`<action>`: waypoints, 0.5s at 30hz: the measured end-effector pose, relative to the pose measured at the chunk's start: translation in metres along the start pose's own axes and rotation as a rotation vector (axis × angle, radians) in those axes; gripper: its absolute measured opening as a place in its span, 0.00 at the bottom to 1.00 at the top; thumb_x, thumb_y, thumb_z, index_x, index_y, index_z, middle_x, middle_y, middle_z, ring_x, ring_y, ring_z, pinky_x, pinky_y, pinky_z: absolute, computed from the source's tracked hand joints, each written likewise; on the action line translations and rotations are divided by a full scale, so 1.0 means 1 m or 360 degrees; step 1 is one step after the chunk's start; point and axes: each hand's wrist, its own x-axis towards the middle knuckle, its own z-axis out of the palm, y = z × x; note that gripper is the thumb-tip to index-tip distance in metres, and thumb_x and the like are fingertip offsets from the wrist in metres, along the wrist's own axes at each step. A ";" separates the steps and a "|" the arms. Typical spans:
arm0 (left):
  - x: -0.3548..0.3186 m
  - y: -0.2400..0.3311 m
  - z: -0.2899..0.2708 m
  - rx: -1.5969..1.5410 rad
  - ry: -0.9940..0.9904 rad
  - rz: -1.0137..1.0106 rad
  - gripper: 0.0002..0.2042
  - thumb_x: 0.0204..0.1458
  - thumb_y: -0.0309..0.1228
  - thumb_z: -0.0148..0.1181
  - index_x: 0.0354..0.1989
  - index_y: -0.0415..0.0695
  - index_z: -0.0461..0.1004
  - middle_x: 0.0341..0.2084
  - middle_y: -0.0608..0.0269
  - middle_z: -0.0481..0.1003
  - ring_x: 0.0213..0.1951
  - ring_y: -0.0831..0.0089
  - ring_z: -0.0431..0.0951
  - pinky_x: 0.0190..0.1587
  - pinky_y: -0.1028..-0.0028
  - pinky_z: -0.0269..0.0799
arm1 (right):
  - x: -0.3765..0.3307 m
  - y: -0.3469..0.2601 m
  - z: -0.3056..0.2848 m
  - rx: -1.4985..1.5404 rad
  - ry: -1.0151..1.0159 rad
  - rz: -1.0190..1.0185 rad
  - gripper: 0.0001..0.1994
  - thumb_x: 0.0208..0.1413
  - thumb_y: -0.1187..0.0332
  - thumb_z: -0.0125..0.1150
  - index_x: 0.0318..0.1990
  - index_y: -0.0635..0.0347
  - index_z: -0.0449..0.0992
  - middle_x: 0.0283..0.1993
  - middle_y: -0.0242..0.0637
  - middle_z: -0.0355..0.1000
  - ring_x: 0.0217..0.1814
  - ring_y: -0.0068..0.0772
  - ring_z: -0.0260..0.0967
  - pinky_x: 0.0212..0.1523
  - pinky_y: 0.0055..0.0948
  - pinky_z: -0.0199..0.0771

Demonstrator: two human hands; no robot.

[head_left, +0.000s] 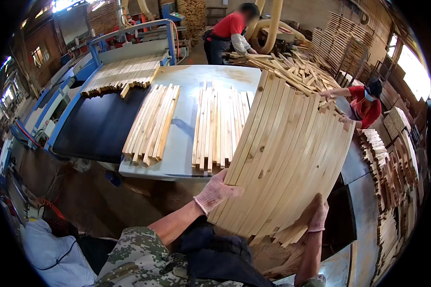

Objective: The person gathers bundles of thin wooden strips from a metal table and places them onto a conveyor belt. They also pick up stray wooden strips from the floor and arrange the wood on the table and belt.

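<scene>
A wide row of pale wooden strips (282, 153), laid side by side, is tilted up in front of me. My left hand (220, 192), in a light pinkish work glove, grips its near left edge with the thumb over the top face; the other fingers are partly hidden. On the near right edge my right hand (318, 214), gloved the same way, presses against the outermost strip, its fingers partly out of sight. The strips' near ends are uneven. At the far right end, a co-worker's hands (334, 93) are at the strip ends.
Wooden strips (151, 124) and a second group (218, 124) lie on the pale table (187, 76). Left of it is a machine with a black conveyor belt (100, 126), bearing more strips. Loose strips (297, 71) pile up behind, near a person in red (222, 31). Stacks line the right.
</scene>
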 end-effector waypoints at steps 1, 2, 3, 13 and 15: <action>0.008 0.007 0.001 -0.0025 -0.0008 0.0010 0.34 0.50 0.28 0.78 0.67 0.41 0.71 0.50 0.64 0.80 0.49 0.77 0.79 0.54 0.73 0.78 | 0.014 0.000 -0.002 -0.0081 0.0016 -0.0017 0.19 0.67 0.53 0.65 0.45 0.64 0.81 0.39 0.26 0.75 0.40 0.21 0.69 0.43 0.27 0.73; 0.017 0.012 0.004 -0.0043 -0.0015 0.0019 0.34 0.50 0.28 0.78 0.67 0.40 0.70 0.50 0.64 0.80 0.49 0.77 0.79 0.53 0.73 0.78 | 0.036 0.002 -0.011 -0.0154 0.0032 -0.0031 0.19 0.67 0.52 0.65 0.45 0.63 0.81 0.38 0.26 0.75 0.40 0.21 0.69 0.43 0.27 0.73; 0.025 0.013 0.006 -0.0064 -0.0010 0.0022 0.34 0.50 0.28 0.78 0.67 0.40 0.70 0.49 0.64 0.80 0.48 0.77 0.79 0.53 0.73 0.78 | 0.051 0.004 -0.015 -0.0232 0.0039 -0.0037 0.19 0.67 0.52 0.65 0.45 0.62 0.81 0.38 0.26 0.75 0.40 0.20 0.69 0.42 0.27 0.73; 0.140 -0.016 0.065 0.0024 0.0152 -0.0085 0.25 0.53 0.32 0.76 0.56 0.34 0.74 0.39 0.61 0.83 0.41 0.76 0.82 0.44 0.73 0.80 | 0.175 -0.034 -0.028 -0.0250 -0.0253 0.0192 0.22 0.60 0.52 0.72 0.48 0.64 0.82 0.41 0.28 0.79 0.40 0.22 0.74 0.43 0.25 0.74; 0.163 -0.013 0.083 -0.0143 0.0188 -0.0087 0.24 0.53 0.33 0.76 0.55 0.34 0.75 0.39 0.61 0.83 0.41 0.76 0.82 0.44 0.73 0.80 | 0.201 -0.030 -0.029 -0.0169 -0.0256 0.0224 0.21 0.60 0.52 0.72 0.47 0.63 0.82 0.42 0.30 0.80 0.41 0.23 0.76 0.44 0.26 0.75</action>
